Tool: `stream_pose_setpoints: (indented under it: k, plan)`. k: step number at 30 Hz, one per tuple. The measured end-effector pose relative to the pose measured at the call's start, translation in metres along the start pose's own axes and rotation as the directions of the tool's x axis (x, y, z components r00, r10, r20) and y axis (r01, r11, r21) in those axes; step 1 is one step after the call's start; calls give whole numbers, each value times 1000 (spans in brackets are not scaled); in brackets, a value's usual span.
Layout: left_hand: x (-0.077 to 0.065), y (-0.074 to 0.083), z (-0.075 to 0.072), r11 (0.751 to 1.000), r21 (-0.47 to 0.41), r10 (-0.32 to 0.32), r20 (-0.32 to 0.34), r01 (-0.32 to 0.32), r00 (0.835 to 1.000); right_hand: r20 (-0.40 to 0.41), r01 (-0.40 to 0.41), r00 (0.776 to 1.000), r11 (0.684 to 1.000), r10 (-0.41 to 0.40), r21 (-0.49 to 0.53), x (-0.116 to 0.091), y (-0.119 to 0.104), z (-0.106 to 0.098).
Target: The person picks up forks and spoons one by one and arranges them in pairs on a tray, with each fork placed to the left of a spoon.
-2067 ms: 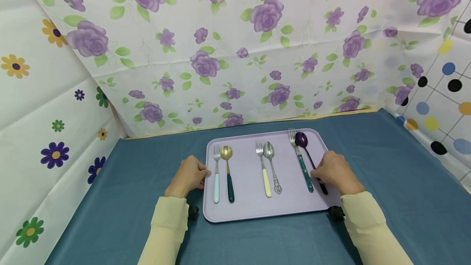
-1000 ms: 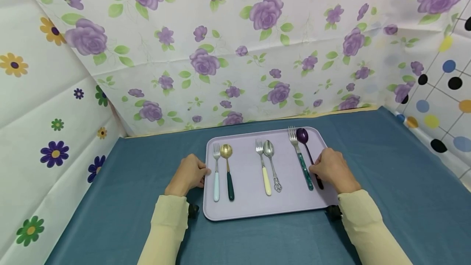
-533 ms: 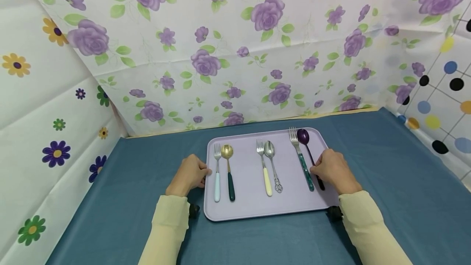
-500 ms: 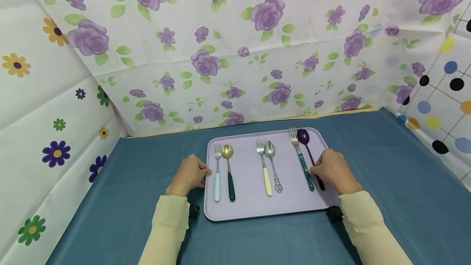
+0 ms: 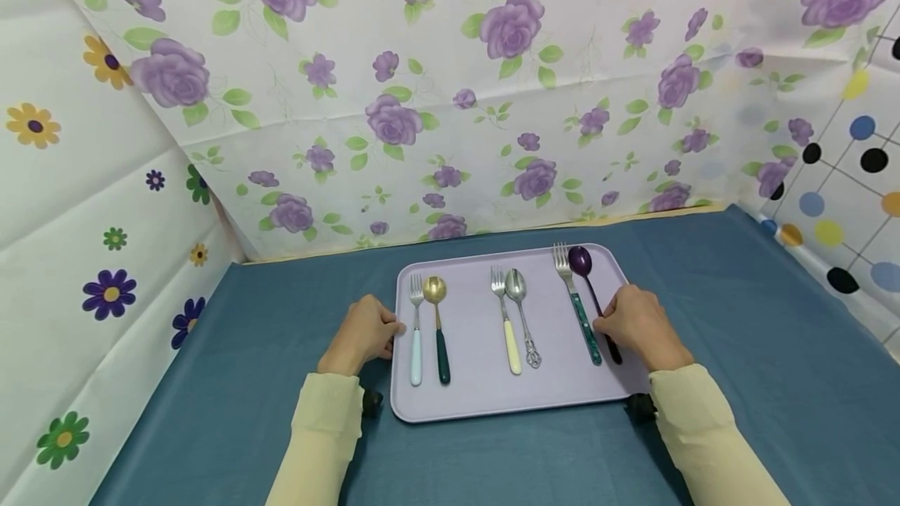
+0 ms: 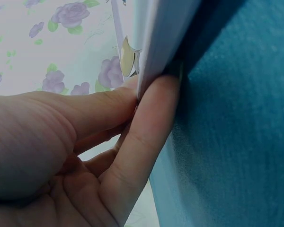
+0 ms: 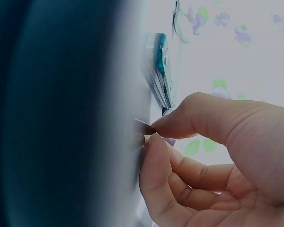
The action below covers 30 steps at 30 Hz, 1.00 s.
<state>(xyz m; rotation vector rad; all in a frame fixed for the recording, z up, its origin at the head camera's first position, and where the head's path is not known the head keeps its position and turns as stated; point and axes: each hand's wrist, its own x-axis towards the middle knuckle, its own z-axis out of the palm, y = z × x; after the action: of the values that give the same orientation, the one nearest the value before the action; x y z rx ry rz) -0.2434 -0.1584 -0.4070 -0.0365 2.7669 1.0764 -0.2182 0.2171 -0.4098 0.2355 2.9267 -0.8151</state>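
My left hand (image 5: pixel 358 338) pinches the left rim of a pale lilac tray (image 5: pixel 478 400), thumb above and a finger beneath, as the left wrist view shows. Over the tray's right side, my right hand (image 5: pixel 641 326) pinches the dark handle of a purple spoon (image 5: pixel 580 260) between thumb and forefinger. Close beside that spoon lies a fork with a green handle (image 5: pixel 585 326). In the middle of the tray are a yellow-handled fork (image 5: pixel 512 346) and an ornate silver spoon (image 5: pixel 516 287). A light-blue-handled fork (image 5: pixel 416 354) and a gold spoon with dark green handle (image 5: pixel 442 354) lie at left.
The tray rests on a blue cloth (image 5: pixel 506 459). Behind stands a flower-printed sheet (image 5: pixel 457 131), with a daisy-patterned sheet (image 5: pixel 84 217) on the left and a dotted one (image 5: pixel 851 201) on the right.
Since about two seconds ago, the right hand has shifted the purple spoon's handle slightly left, toward the green-handled fork. The left hand keeps its hold on the tray rim.
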Motion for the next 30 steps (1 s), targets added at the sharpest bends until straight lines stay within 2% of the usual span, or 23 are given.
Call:
stream_pose_setpoints:
  k: [6,16,24,30]
  plan:
    - [0,1,-2,1000,5,14,7,-14,1000,-2,7,1000,1000,-7,9,1,0,0]
    - [-1,-2,0,1000,-17,-2,-6,2,1000,11,25,1000,1000,-25,4,6,7,-1]
    - [0,0,2,998,61,-10,-12,11,1000,-16,117,993,993,-117,-9,8,14,-9]
    - [-3,0,8,991,135,17,-41,-12,999,-116,210,971,978,-209,-6,4,25,-14]
